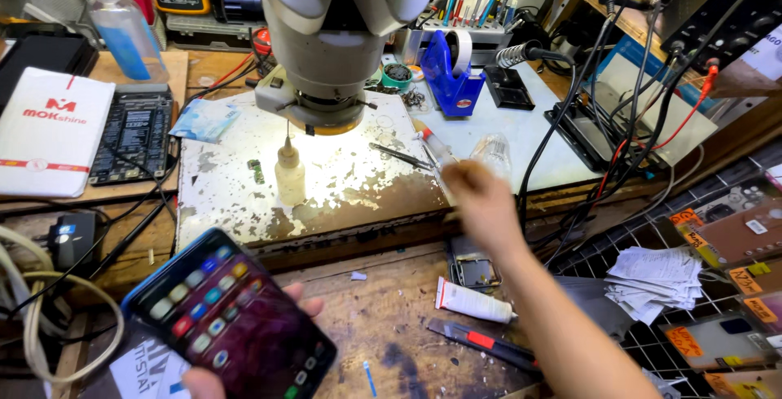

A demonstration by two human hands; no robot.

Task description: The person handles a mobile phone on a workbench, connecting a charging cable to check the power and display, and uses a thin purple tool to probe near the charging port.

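The person's left hand is wrapped around a smartphone at the near left, fingertips showing past its right edge and the thumb at its lower edge. The screen faces up, lit, with rows of coloured icons, and the phone sits tilted above the worn wooden counter.

The right hand is stretched out toward the far right of the scuffed white work mat. It is blurred, so I cannot tell whether it is clenched or loose. Just beside it lie a brush and a pair of tweezers.

A microscope hangs over the mat, throwing a bright pool of light where a small plastic dropper bottle stands upright. Left of the bottle lies a small green circuit piece.

Nearer, under the right forearm, lie a white tube and a dark utility knife with a red slider. A blue tape dispenser stands far behind the mat.
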